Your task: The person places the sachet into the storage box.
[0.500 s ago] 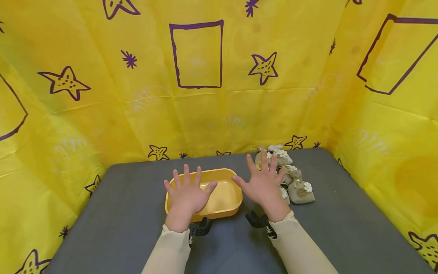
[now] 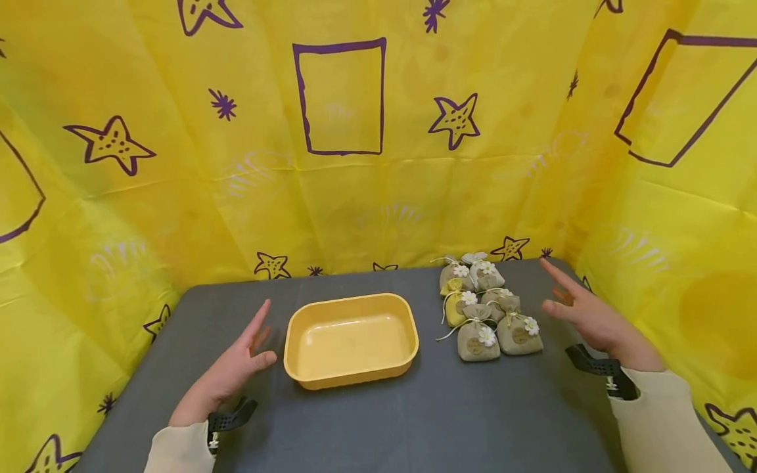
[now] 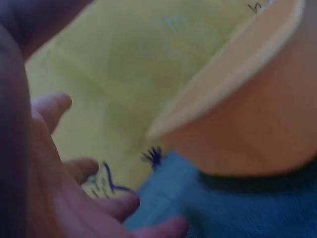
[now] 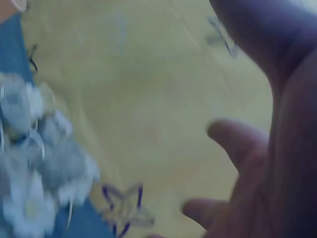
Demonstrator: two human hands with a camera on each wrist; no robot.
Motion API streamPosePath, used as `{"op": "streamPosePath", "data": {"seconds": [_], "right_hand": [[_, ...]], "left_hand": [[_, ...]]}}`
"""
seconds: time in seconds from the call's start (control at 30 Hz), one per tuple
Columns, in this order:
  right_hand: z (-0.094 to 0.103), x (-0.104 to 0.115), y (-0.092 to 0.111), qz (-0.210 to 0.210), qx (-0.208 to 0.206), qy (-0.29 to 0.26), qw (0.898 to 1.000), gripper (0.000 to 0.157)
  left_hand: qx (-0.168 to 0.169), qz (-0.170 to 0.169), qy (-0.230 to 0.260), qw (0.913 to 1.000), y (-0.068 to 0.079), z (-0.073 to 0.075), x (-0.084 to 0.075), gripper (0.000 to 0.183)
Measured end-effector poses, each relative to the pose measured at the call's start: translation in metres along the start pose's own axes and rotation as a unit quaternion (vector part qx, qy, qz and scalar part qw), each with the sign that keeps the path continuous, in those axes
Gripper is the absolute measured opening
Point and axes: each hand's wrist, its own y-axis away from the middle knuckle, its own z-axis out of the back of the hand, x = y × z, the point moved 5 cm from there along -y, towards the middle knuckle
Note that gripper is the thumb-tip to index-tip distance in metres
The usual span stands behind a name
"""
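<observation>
My left hand (image 2: 233, 368) hovers left of a yellow oblong tub (image 2: 350, 380), palm turned toward it and fingers extended, holding nothing. The tub's inside shows bare in the head view; its outer wall (image 3: 247, 141) slants across the left wrist view, apart from the fingers. To the right of the tub sits a cluster of small drawstring cloth sachets (image 2: 478, 345), several in beige or grey and one yellow (image 2: 453, 309), each tied with cord and most with a white flower. My right hand (image 2: 600, 322) is raised right of the sachets, fingers loosely straight, touching none of them.
A dark grey table (image 2: 355, 427) carries the tub and sachets. Yellow cloth (image 2: 355, 210) with purple stars and frames hangs behind and along both sides. Black straps (image 2: 594, 361) with small devices sit on both wrists.
Both hands have moved apart, the left to the left and the right to the right, turning from spread with backs up to palms facing inward. The tub and sachets stay put, now uncovered.
</observation>
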Motion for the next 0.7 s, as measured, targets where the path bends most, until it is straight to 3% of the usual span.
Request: {"op": "streamPosePath", "data": {"seconds": [0.07,0.17,0.3,0.4,0.57,0.7], "right_hand": [[0.005,-0.017,0.007,0.005,0.026,-0.046,0.999,0.078],[0.006,-0.038,0.014,0.012,0.06,-0.078,0.995,0.072],[-0.002,-0.056,0.014,0.017,0.097,-0.138,0.986,0.071],[-0.009,-0.065,0.013,0.003,0.1,-0.156,0.983,0.072],[-0.022,-0.076,0.007,-0.026,0.087,-0.125,0.988,0.074],[-0.028,-0.081,0.003,-0.003,0.076,-0.056,0.996,0.067]], "left_hand": [[0.017,-0.016,0.069,0.9973,0.0,-0.003,0.016,0.094],[0.028,-0.028,0.132,0.9904,-0.003,-0.011,0.032,0.09],[0.026,-0.037,0.168,0.9847,-0.008,-0.017,0.041,0.089],[0.033,-0.048,0.184,0.9812,-0.01,-0.022,0.044,0.089],[0.05,-0.046,0.199,0.9776,-0.011,-0.03,0.046,0.089],[0.05,-0.031,0.203,0.9774,-0.013,-0.035,0.045,0.089]]}}
